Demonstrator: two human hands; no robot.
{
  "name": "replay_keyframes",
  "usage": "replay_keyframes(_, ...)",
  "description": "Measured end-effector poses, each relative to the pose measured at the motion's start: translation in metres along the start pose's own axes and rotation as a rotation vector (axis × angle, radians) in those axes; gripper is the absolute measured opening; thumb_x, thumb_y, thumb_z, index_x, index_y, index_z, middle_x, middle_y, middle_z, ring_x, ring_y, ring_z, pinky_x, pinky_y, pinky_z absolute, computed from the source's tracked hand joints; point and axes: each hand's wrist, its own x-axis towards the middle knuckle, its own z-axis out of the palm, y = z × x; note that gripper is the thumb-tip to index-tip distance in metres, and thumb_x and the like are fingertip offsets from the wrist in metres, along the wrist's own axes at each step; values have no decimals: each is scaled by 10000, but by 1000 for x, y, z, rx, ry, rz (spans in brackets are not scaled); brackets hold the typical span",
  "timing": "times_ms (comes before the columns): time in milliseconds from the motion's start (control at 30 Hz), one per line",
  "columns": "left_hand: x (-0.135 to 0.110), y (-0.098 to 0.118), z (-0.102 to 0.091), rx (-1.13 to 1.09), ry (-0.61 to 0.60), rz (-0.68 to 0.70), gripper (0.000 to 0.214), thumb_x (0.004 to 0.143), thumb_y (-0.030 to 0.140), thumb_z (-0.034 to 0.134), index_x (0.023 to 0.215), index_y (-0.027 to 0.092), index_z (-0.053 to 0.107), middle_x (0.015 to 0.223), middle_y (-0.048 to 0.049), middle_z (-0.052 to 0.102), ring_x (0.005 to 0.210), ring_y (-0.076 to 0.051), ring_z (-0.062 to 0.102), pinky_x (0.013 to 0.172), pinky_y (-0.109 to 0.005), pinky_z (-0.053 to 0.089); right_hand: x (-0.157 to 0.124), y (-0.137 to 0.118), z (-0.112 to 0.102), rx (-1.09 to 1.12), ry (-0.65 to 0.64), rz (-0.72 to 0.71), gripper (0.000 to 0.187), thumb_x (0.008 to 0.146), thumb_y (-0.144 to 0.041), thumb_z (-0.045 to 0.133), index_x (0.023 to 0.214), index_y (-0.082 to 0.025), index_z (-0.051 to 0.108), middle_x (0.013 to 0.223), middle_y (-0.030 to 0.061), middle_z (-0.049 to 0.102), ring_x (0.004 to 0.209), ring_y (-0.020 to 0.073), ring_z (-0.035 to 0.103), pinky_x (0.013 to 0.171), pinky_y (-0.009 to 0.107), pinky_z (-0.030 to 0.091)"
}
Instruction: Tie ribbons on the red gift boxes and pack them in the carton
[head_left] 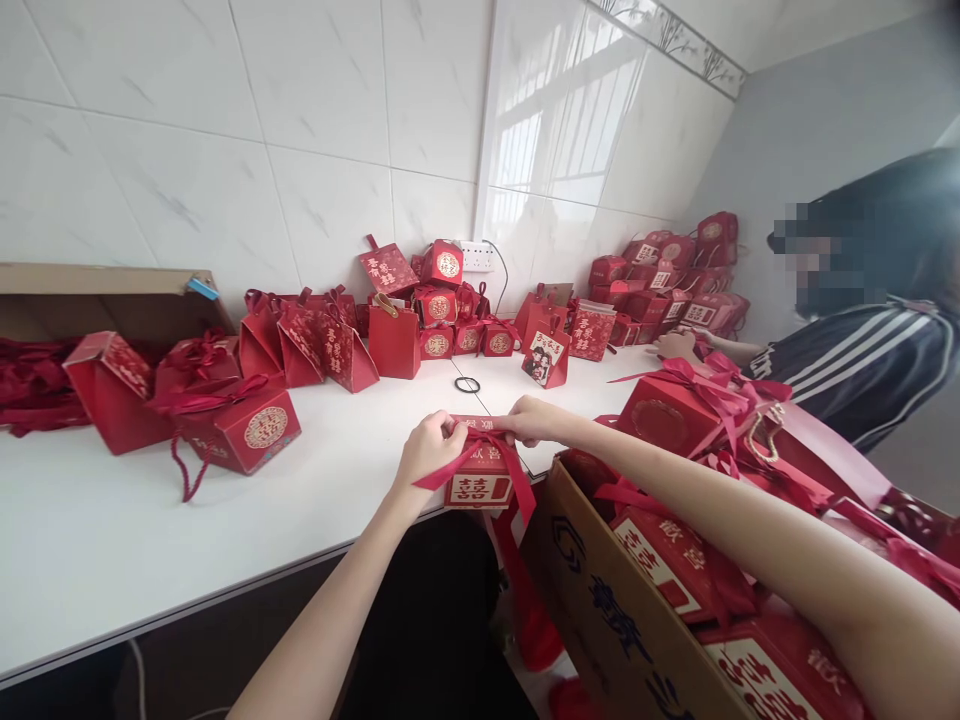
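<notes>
A red gift box with a white double-happiness panel stands at the front edge of the table, straight ahead of me. A dark pink ribbon is tied across its top, its tails hanging down on both sides. My left hand pinches the ribbon at the left of the bow, thumb and fingers closed. From the right, my right hand is closed on the ribbon by the box's top, its fingertips partly hidden. A black ring-shaped band lies just beyond the hands.
A cardboard carton of similar boxes stands close on my right, under my right arm. Red boxes and red bags line the left and back. Another person works at the right beside a stack of boxes.
</notes>
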Motion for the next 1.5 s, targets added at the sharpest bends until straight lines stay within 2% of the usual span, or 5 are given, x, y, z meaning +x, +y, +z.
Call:
replay_keyframes(233,-9,-5,2,-288,22,-8,324,747,404,485,569,199,309,531,60,337,508,-87,341,488,-208,291,-12,32,21,444,20,-183,385,725,-494,653,606,-162,500,588,-17,553,580,100,553,628,229,466)
replay_keyframes(867,-12,-5,-1,-350,-32,-48,318,754,407,502,596,197,323,537,62,366,509,-88,363,489,-212,286,-22,26,12,-18,233,-182,101,733,-263,540,716,-177,490,673,-7,562,637,123,520,615,248,415)
replay_keyframes(1000,-9,-5,-4,-405,-89,-33,314,754,442,526,627,184,401,579,46,447,540,-95,418,518,-220,336,-27,25,6,-109,253,-408,596,721,-410,624,1209,-143,412,1224,157,494,1118,252,518,889,377,454)
replay_keyframes(1367,-52,0,4,-25,372,1062,87,813,173,570,864,231,529,739,-1,538,696,-135,523,675,-280,458,-68,30,16,-672,490,-757,707,712,-278,706,1337,-255,377,1345,177,325,1235,384,399,841,497,519)
replay_keyframes(1500,-48,-8,10,-338,522,815,139,859,200,455,997,215,456,870,-43,490,790,-162,525,709,-329,478,-110,29,-17,-489,717,-594,664,750,-410,637,1347,-266,384,1357,150,336,1204,362,434,917,511,470)
